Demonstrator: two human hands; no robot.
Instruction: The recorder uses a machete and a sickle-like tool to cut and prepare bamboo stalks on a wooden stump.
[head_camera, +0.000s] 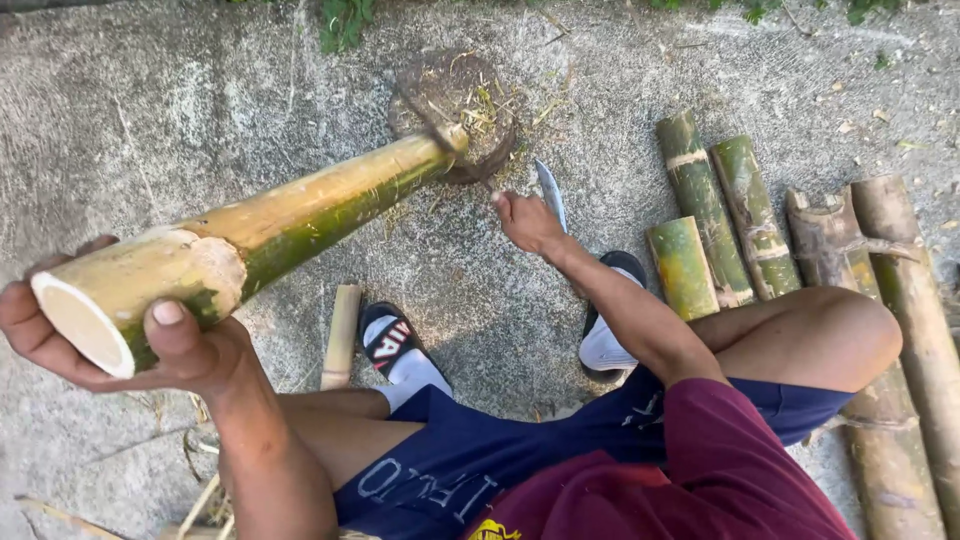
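My left hand (150, 345) grips the near cut end of a long green and yellow bamboo pole (300, 215). The pole slants away from me, and its far end rests on a round dark wooden block (455, 100) on the concrete. My right hand (525, 222) holds a knife (550, 192) with its blade pointing up, just right of the pole's far end and close to the block. I am seated, with my knees bent and both feet in slippers below the pole.
Several cut bamboo lengths (715, 215) lie side by side on the right, with longer brown ones (900, 330) beyond my right knee. A short pale bamboo piece (342, 335) lies by my left foot. Dry shavings litter the concrete ground (180, 110).
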